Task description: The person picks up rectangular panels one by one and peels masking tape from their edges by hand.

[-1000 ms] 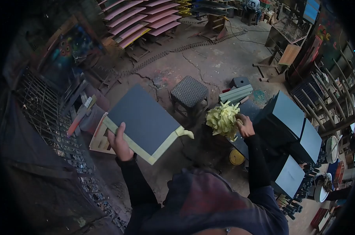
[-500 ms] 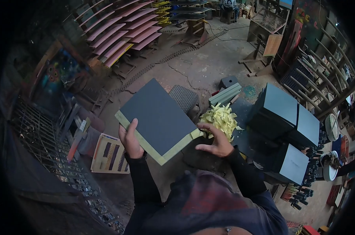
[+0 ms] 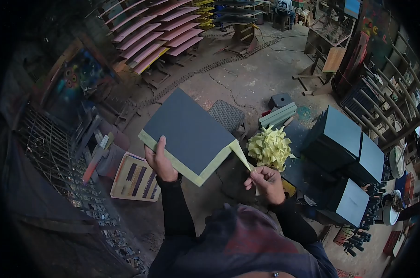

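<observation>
A dark grey square panel [image 3: 189, 134] is tilted in front of me, with pale yellow masking tape [image 3: 173, 160] along its two near edges. My left hand [image 3: 162, 162] grips the panel's lower left edge, thumb on top and fingers underneath. Off the right corner, a strip of the tape stretches taut and twisted to my right hand [image 3: 268, 183], whose fingers pinch its end. Just beyond that hand lies a heap of crumpled yellow tape [image 3: 270, 148] on a dark surface.
Stacks of dark panels [image 3: 337, 134] stand at right, near several brushes [image 3: 351, 241]. A textured stool [image 3: 226, 115] and green bars [image 3: 278, 115] lie ahead. Pink boards [image 3: 159, 32] fill a rack at the back left. A seated person [image 3: 284, 11] is far off.
My right hand has closed on the tape and moved down and toward me, pulling a strip away from the panel's right corner. My left hand keeps its hold on the panel.
</observation>
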